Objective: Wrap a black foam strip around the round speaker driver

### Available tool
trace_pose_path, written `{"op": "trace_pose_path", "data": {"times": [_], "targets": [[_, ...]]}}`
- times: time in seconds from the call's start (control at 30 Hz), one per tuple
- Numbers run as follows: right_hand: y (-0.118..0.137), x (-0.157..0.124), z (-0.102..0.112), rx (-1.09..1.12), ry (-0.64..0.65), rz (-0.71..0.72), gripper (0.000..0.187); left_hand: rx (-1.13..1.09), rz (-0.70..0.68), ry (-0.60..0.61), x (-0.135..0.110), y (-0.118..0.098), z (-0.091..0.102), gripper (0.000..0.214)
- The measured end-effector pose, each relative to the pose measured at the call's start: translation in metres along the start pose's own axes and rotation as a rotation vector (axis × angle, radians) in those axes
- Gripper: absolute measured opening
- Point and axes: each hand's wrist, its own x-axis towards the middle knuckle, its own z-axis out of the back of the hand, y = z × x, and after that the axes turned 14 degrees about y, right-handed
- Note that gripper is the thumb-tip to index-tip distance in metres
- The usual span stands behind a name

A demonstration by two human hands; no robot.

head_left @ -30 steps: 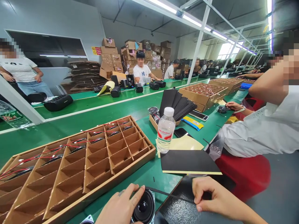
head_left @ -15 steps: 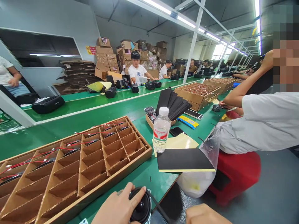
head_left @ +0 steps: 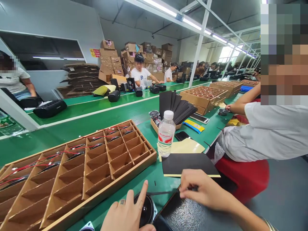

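Near the bottom of the view a round black speaker (head_left: 149, 211) with a metal frame lies at the bench edge. My left hand (head_left: 124, 213), a ring on one finger, holds it from the left, the index finger stretched along its upper rim. A thin black foam strip (head_left: 161, 193) runs from that rim out to the right. Its far end is pinched in my right hand (head_left: 201, 189), raised beyond the bench edge. Left of the speaker, the corner of another speaker (head_left: 88, 227) shows at the bottom border.
A cardboard divider box (head_left: 141, 166) with wired speakers in its far cells fills the left. Ahead stand a water bottle (head_left: 166, 136), a black foam sheet (head_left: 190, 164), black strips (head_left: 180, 109) and a phone (head_left: 183, 136). A co-worker (head_left: 269, 128) sits at the right.
My right hand has moved up and left into fuller view, and the strip now stretches level toward it. My left index finger has lifted and straightened. The co-worker has leaned closer.
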Motion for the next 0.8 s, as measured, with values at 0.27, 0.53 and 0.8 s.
{"op": "trace_pose_path", "data": {"times": [0.27, 0.53, 0.8], "targets": [[0.001, 0.047, 0.02, 0.071, -0.055, 0.003, 0.015, -0.642, -0.478, 0.165, 0.019, 0.058, 0.003, 0.101], [0.004, 0.061, 0.025, 0.083, -0.109, 0.065, 0.016, -0.769, -0.51, 0.206, 0.024, 0.051, -0.015, 0.094], [-0.03, 0.044, 0.012, 0.195, -0.021, -0.017, 0.024, -0.689, -0.458, -0.024, 0.02, 0.053, -0.041, 0.081]]}}
